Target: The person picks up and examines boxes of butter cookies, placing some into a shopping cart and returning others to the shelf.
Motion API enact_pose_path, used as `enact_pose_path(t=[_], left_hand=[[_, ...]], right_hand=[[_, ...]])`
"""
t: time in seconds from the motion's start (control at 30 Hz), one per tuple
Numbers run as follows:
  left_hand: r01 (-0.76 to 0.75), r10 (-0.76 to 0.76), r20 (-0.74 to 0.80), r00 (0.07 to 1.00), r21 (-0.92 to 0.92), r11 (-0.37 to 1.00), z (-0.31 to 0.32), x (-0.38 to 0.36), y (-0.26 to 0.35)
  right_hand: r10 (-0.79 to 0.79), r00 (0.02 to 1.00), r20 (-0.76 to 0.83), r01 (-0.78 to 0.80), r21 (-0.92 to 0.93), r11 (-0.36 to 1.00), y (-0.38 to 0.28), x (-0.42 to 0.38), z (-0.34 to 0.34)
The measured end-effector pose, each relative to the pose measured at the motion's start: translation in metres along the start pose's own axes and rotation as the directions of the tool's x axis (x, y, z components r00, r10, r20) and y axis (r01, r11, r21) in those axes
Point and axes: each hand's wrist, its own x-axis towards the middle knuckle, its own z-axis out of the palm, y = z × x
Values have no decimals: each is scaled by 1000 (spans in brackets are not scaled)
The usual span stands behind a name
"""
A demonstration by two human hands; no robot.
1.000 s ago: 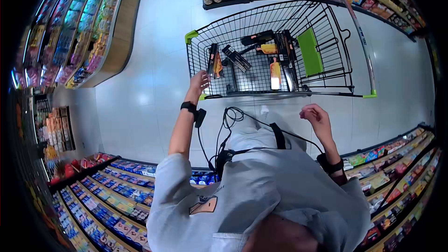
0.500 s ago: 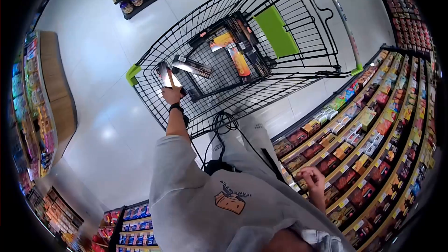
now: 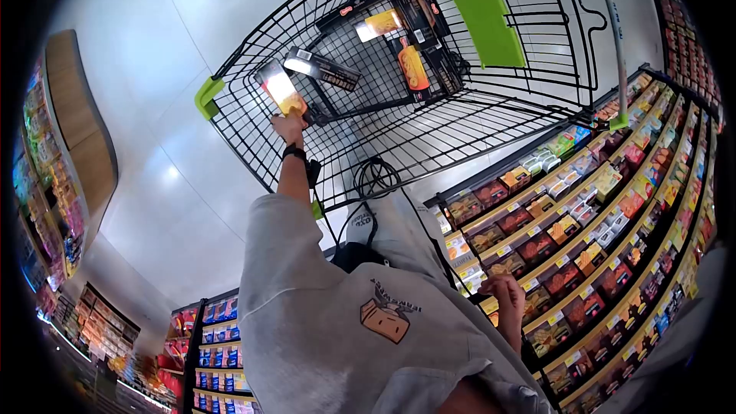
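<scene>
My left hand [image 3: 289, 127] reaches into the front end of a black wire shopping cart [image 3: 253, 146], fingers closed on the near end of a flat box [image 3: 280, 90] with glare across its yellow and white face. Beside it lies a dark long box [image 3: 322, 69], tilted in the cart. Further along are a box with a yellow-orange picture [image 3: 412, 69] and a smaller yellow and white box [image 3: 379, 24]. My right hand [image 3: 504, 295] hangs by the shelves at the right, fingers curled in; nothing shows in them.
Stepped shelves [image 3: 567, 268] of packaged goods curve along the right. A wood-sided display [image 3: 83, 107] stands at the left, and blue packets [image 3: 222, 337] fill shelves at the lower left. A coiled black cable [image 3: 376, 176] hangs against the cart's near side.
The box in my left hand now shows more of its bright face. The cart appears larger and shifted right in view. My right hand stays curled by the shelves.
</scene>
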Motion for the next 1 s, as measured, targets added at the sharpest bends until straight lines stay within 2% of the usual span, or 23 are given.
enact_pose_path(t=[0.03, 0.1, 0.17, 0.2, 0.23, 0.37, 0.47, 0.57, 0.63, 0.67, 0.7, 0.77, 0.8, 0.83, 0.9, 0.93, 1.0], left_hand=[[-25, 57, -135, 989, 226, 974, 3, 2, -1], [35, -35, 55, 998, 11, 999, 8, 13, -2], [6, -1, 118, 993, -42, 999, 15, 16, -3], [47, 29, 293, 956, -246, 968, 2, -4, 19], [108, 39, 341, 939, -400, 910, 7, -5, 20], [130, 33, 410, 911, -363, 922, 13, 3, 19], [158, 149, 514, 845, -506, 848, 20, 14, 13], [195, 122, 467, 876, -574, 795, 28, 15, 9], [163, 66, 330, 942, -617, 770, 35, 6, 11], [201, -1, 305, 952, -624, 755, 39, 3, 12], [210, -4, 323, 946, -606, 767, 40, 5, 15], [247, -89, 336, 938, -465, 850, 37, 2, 26], [232, -83, 346, 935, -415, 880, 42, 12, 18], [167, -130, 139, 982, -300, 939, 56, 17, 12], [249, -122, 261, 958, -539, 805, 46, -31, 53], [241, -108, 270, 957, -531, 813, 44, -41, 60], [267, -87, 390, 917, -436, 860, 39, -57, 67]], right_hand=[[7, 1000, -1, -7, -4, 1000, 0, 1, 0], [44, 998, -44, -46, -31, 998, 2, 0, -2], [48, 998, -50, -50, -40, 998, 4, -2, -2], [68, 996, -60, -69, 1, 998, 5, -4, -1], [86, 994, -68, -83, 44, 996, 6, -4, 1], [163, 985, -61, -158, 81, 984, 1, -5, 14], [180, 981, -67, -177, 56, 983, 3, -2, 19], [191, 979, -68, -190, 21, 981, 8, 1, 19], [196, 978, -69, -195, 25, 980, 14, 2, 19], [209, 976, -60, -208, 13, 978, 18, 3, 18], [220, 974, -50, -221, 0, 975, 22, 4, 19], [228, 973, -37, -228, 0, 974, 28, 4, 23], [232, 972, -32, -232, -3, 973, 31, 3, 25], [234, 972, -31, -234, -4, 972, 35, 2, 25], [207, 978, -36, -206, 37, 978, 48, -2, 23], [182, 983, -37, -179, 67, 982, 56, -6, 22], [182, 982, -59, -175, 96, 980, 66, -16, 19]])
